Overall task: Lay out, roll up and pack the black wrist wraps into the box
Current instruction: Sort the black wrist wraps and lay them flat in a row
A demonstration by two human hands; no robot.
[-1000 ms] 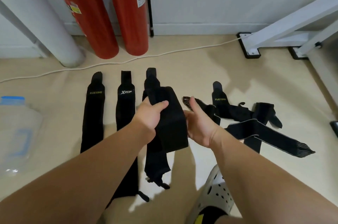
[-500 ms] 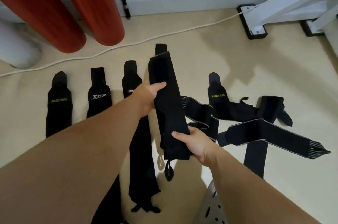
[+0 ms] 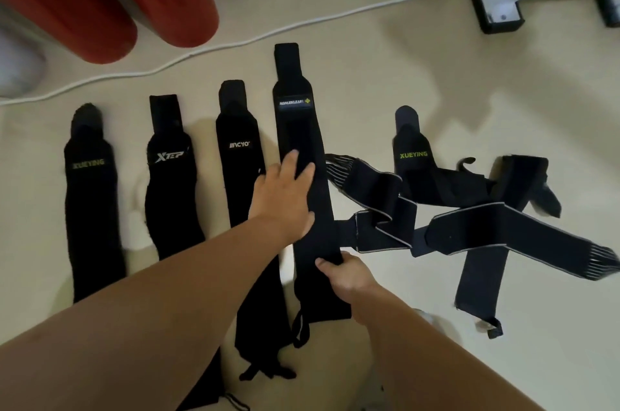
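While the MANUEKLEAR wrap [image 3: 295,115] lay flat on the floor [image 3: 436,91] at the centre, it was pressed by the left hand [image 3: 285,195] — fingers straight, nothing grasped — and its lower part was pinched by the right hand [image 3: 345,276] at 6 o'clock. Three laid-out wraps [image 3: 169,175] were seen at 9 o'clock, a tangled pile [image 3: 469,226] at 3 o'clock.

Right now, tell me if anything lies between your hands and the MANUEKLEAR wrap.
Nothing visible does. The left hand presses flat on the MANUEKLEAR wrap, and the right hand pinches it near its lower end. The box is out of view.
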